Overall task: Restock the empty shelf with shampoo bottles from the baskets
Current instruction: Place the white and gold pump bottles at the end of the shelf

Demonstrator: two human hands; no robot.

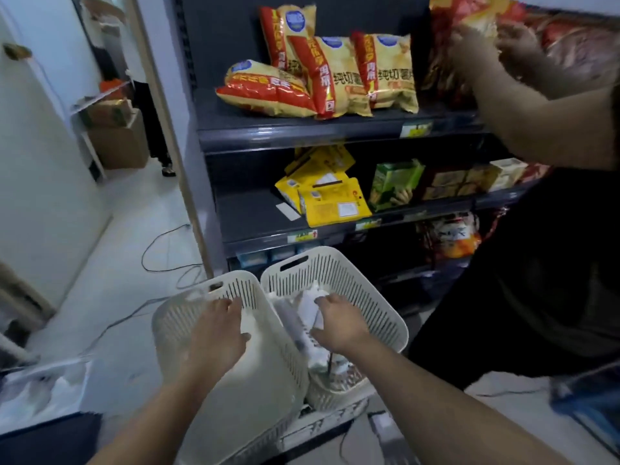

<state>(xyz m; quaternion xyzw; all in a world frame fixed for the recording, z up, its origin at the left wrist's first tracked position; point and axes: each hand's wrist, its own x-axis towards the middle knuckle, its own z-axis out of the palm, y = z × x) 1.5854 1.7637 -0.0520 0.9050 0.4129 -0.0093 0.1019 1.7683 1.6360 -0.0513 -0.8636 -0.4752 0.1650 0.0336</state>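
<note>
Below dark shelves (335, 132), left hand (218, 333) spread in basket (174, 330); right hand (339, 325) grip seemingly pinching white bottle (310, 307).

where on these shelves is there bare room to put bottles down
Bare patches: the middle shelf left of the yellow packets, and the top shelf's left end beside the chip bags. Right of those it is crowded: green box, cartons, and another person's hands busy with snack bags.

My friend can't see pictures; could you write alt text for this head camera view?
Two bare hands reach into two cream baskets: left hand in the left basket, right hand on white packaging in the right basket, below shelved chip bags.
</note>
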